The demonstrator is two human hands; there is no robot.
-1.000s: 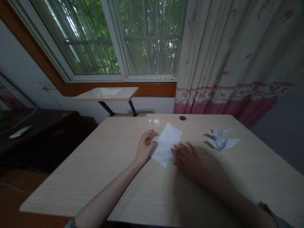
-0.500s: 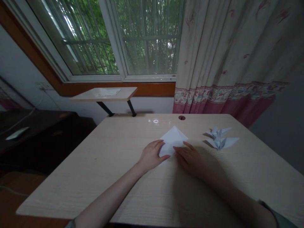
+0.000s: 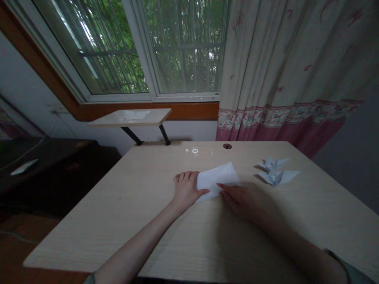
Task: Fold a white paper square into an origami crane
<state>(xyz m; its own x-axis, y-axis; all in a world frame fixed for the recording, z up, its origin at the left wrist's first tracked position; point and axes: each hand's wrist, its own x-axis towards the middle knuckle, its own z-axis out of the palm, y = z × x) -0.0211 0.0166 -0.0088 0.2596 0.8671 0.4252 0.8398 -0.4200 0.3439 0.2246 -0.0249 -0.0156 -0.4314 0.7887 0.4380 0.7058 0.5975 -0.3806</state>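
Daylight through a barred window lights a dim room from ahead, the leaves outside glowing against the murky interior. A small patch of glare sits near the far edge of the pale wooden desk, while the right hand falls into a deep shadow spreading across the desktop. Paper cranes cast soft dark shadows to their left. Wide-angle distortion bends the window frame near the left edge, and the dark furniture there sinks into grainy gloom

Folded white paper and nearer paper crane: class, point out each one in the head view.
Folded white paper (image 3: 217,175), head view, on its top face.
Nearer paper crane (image 3: 276,178), head view, on its body.
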